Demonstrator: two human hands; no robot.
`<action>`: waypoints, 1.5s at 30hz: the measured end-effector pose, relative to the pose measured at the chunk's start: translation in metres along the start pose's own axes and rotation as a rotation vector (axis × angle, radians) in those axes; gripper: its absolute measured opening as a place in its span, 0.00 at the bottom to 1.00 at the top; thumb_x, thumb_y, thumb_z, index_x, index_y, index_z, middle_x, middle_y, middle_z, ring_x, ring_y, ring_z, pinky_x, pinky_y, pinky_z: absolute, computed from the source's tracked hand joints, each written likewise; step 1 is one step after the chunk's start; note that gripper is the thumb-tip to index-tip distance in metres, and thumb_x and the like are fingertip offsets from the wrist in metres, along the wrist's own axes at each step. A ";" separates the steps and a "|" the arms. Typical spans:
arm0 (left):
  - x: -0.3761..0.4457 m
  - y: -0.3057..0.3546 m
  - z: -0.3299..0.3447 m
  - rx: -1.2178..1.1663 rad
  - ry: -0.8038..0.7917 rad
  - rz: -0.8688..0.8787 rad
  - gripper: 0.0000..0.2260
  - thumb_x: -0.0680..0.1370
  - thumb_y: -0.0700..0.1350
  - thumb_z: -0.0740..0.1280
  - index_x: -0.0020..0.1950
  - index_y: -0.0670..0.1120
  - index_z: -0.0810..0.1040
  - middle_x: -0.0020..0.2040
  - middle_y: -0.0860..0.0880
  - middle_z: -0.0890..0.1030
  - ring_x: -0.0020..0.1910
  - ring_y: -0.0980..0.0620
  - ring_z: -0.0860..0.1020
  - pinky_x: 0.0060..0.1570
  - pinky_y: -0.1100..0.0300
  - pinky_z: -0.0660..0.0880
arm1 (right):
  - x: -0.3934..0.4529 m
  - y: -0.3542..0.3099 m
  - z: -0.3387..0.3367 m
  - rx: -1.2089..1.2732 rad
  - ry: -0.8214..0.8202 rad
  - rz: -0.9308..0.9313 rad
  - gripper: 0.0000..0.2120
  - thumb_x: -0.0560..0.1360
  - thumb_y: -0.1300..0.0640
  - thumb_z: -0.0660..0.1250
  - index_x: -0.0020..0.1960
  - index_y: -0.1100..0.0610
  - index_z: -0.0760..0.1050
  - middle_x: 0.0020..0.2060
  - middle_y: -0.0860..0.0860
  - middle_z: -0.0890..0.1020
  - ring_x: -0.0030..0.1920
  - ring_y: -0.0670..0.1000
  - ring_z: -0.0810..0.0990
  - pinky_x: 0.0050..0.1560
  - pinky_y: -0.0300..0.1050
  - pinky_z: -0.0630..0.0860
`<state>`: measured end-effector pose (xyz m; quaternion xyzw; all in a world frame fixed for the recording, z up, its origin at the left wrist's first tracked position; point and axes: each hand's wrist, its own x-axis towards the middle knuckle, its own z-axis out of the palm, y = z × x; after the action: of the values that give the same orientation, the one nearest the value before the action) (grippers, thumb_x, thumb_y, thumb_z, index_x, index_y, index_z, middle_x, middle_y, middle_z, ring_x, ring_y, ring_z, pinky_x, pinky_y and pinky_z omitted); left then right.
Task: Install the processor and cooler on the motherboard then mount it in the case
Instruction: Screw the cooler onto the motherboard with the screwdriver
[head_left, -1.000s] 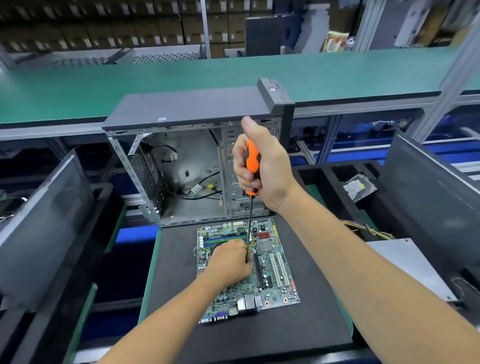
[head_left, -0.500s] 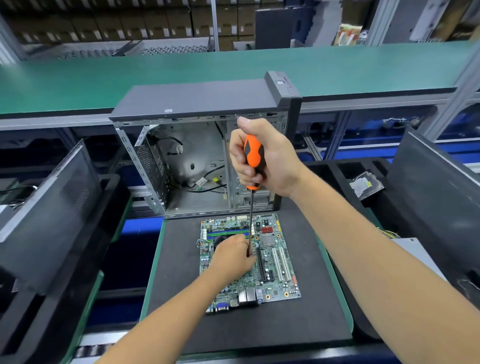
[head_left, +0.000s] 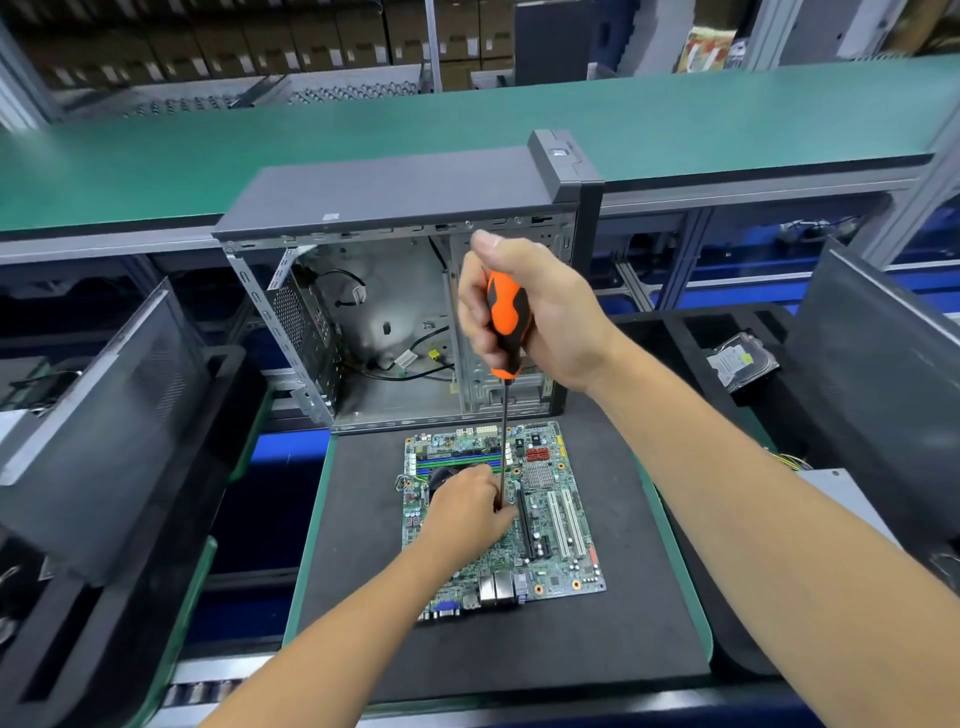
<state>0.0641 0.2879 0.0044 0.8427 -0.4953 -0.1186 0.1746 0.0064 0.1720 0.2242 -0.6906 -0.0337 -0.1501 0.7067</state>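
A green motherboard (head_left: 540, 525) lies flat on a dark mat (head_left: 467, 649) on the counter, just in front of an open computer case (head_left: 395, 208) standing with its bare inside facing the viewer. The right hand (head_left: 540, 312), raised above the board, has its fingers curled tightly around the orange and black handle of a screwdriver (head_left: 506, 332), whose thin shaft points straight down. The left hand (head_left: 470, 506) rests on the board's middle, its fingers seemingly steadying the shaft near the tip, over a dark part that may be the cooler (head_left: 441, 475).
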 end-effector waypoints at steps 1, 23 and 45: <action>0.000 0.000 0.000 -0.025 0.003 -0.015 0.11 0.76 0.51 0.68 0.43 0.44 0.79 0.44 0.51 0.76 0.45 0.53 0.75 0.48 0.57 0.76 | 0.001 -0.002 0.001 -0.022 -0.024 -0.047 0.20 0.79 0.52 0.56 0.32 0.61 0.70 0.27 0.57 0.74 0.27 0.55 0.72 0.31 0.44 0.71; 0.006 -0.021 0.008 0.010 0.099 0.246 0.10 0.72 0.55 0.66 0.36 0.50 0.77 0.50 0.54 0.72 0.53 0.53 0.69 0.59 0.58 0.61 | 0.037 0.001 0.016 0.251 -0.554 0.046 0.09 0.69 0.67 0.57 0.39 0.63 0.76 0.22 0.54 0.73 0.19 0.49 0.68 0.23 0.35 0.66; 0.010 -0.024 0.012 -0.078 -0.012 0.153 0.12 0.72 0.55 0.68 0.38 0.46 0.79 0.51 0.57 0.75 0.58 0.54 0.66 0.62 0.57 0.63 | 0.015 0.009 0.032 0.095 0.295 -0.135 0.22 0.79 0.50 0.55 0.32 0.64 0.67 0.22 0.56 0.67 0.22 0.51 0.62 0.23 0.37 0.60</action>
<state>0.0837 0.2877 -0.0168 0.7942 -0.5543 -0.1291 0.2128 0.0277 0.2007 0.2210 -0.6230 0.0169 -0.2953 0.7242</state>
